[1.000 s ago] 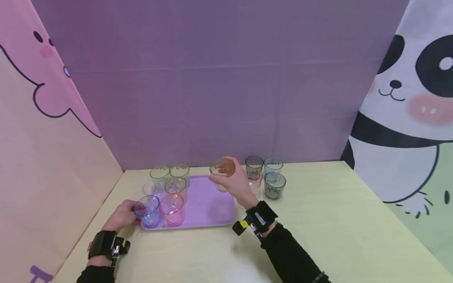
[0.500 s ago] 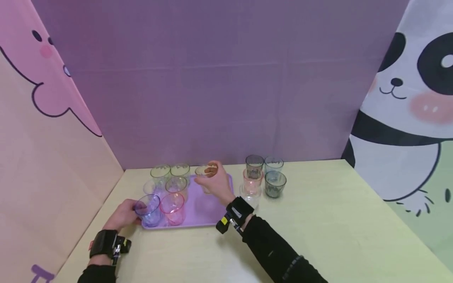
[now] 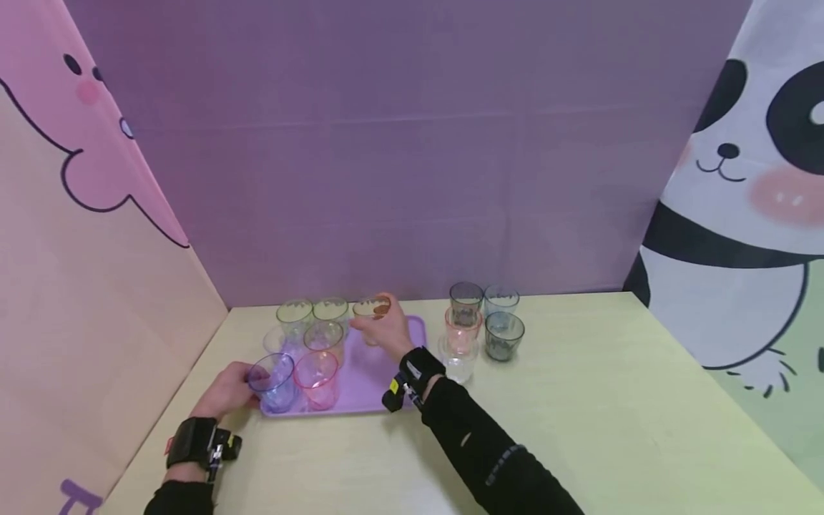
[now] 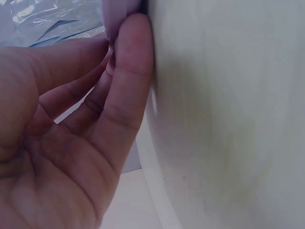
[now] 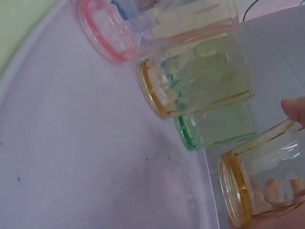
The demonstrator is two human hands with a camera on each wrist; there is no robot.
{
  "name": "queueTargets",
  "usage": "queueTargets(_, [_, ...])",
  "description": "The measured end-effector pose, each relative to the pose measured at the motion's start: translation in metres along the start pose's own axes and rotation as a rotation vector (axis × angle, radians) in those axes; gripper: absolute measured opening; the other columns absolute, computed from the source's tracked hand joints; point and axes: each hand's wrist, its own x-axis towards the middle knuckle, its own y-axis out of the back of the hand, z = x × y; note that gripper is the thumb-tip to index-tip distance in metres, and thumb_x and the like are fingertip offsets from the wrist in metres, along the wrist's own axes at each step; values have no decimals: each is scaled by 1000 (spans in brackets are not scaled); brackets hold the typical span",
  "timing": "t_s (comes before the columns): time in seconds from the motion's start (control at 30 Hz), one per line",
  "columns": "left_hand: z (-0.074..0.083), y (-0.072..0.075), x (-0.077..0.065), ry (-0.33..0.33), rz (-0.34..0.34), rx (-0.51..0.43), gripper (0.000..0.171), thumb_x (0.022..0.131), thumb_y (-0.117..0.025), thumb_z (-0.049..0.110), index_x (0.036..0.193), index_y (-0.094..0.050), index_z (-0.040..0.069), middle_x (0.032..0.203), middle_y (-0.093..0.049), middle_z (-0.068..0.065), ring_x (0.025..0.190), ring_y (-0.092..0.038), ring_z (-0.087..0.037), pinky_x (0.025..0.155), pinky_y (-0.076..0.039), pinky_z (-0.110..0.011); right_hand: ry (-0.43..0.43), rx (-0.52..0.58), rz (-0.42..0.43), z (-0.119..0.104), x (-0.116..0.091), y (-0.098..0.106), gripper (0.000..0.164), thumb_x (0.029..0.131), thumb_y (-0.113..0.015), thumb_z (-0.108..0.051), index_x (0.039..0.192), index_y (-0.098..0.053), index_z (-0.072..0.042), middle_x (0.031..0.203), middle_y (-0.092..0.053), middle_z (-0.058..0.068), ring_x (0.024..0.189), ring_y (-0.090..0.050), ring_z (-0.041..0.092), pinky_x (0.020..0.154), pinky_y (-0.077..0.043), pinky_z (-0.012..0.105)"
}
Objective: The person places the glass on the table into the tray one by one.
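Note:
My right hand [image 3: 388, 331] grips an amber-tinted glass [image 5: 267, 176] at the back of the purple tray [image 3: 367, 379]. In the right wrist view its thick amber base shows beside the tray's rim, fingers seen through its wall. My left hand [image 3: 227, 390] pinches the tray's near left corner, thumb and fingers meeting at the purple rim [image 4: 116, 19]. Upright on the tray's left side stand a blue glass [image 3: 277, 395], a pink glass [image 3: 318, 390], a second amber glass [image 5: 190, 78] and a green glass [image 5: 214, 129], with others behind.
Right of the tray, several glasses stand on the pale wooden table [image 3: 592, 400]: a clear glass [image 3: 459, 366], a pale pink glass [image 3: 462, 332], a dark grey glass [image 3: 504, 343] and others behind. A purple wall sheet [image 3: 412, 179] rises at the back.
My right hand has carried the amber glass leftward from the tray's back right, and lowered it slightly, to beside the green glasses. The left hand stays at the tray's corner.

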Motion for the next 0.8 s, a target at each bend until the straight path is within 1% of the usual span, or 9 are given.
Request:
queueTargets(0.07, [0,-1,1,-1,-2,1,19,79,-53,-8,95,-63,-9,84,-62,-13,69,-60,-21,61,-55,-34,-4,-23,6,0,2,1,82,55,-86,-26,124,-44,-11,112,-55,14,92,-56,21,76,-51,30])
queueTargets(0.13, [-1,-1,2,2,0,-1,19,79,-53,-9,96,-63,-9,84,-62,-13,69,-61,-21,61,-55,-34,11,-55,12,1,4,0,82,55,-86,-26,124,-45,-8,115,-54,14,97,-55,22,83,-48,30])
queueTargets(0.27, [0,-2,1,11,1,4,19,80,-54,-8,97,-62,-9,85,-62,-13,69,-60,-21,61,-55,-34,48,-114,11,3,9,2,84,54,-87,-25,125,-46,-5,119,-53,13,107,-52,26,89,-46,32])
queueTargets(0.33, [1,-1,1,12,0,2,19,80,-54,-8,97,-62,-9,86,-62,-13,69,-60,-21,62,-55,-34,66,-169,10,5,13,3,85,55,-87,-26,126,-46,-6,121,-53,12,109,-51,26,90,-46,32])
queueTargets(0.5, [-1,-1,0,9,-2,-2,18,81,-54,-7,96,-63,-9,86,-61,-13,70,-60,-21,61,-55,-34,63,-263,-2,7,17,6,86,58,-86,-26,129,-41,-4,127,-51,13,116,-48,27,96,-42,33])
queueTargets(0.57, [-1,-1,0,11,1,0,18,80,-54,-7,95,-63,-8,85,-61,-12,70,-60,-20,61,-55,-33,66,-272,-4,7,18,7,86,59,-85,-24,130,-41,-3,128,-50,15,117,-47,28,97,-41,35])
queueTargets(0.67, [-1,-1,0,7,2,7,18,81,-54,-7,96,-63,-8,86,-61,-12,69,-60,-21,61,-55,-34,59,-295,-8,5,20,8,87,59,-85,-23,131,-42,-3,128,-50,16,116,-48,29,96,-42,36])
queueTargets(0.8, [-1,-1,1,7,3,11,18,80,-53,-8,96,-63,-8,86,-61,-13,69,-60,-21,61,-55,-34,14,-323,-21,5,21,8,87,59,-85,-22,132,-41,-6,124,-52,16,112,-50,30,93,-44,37])
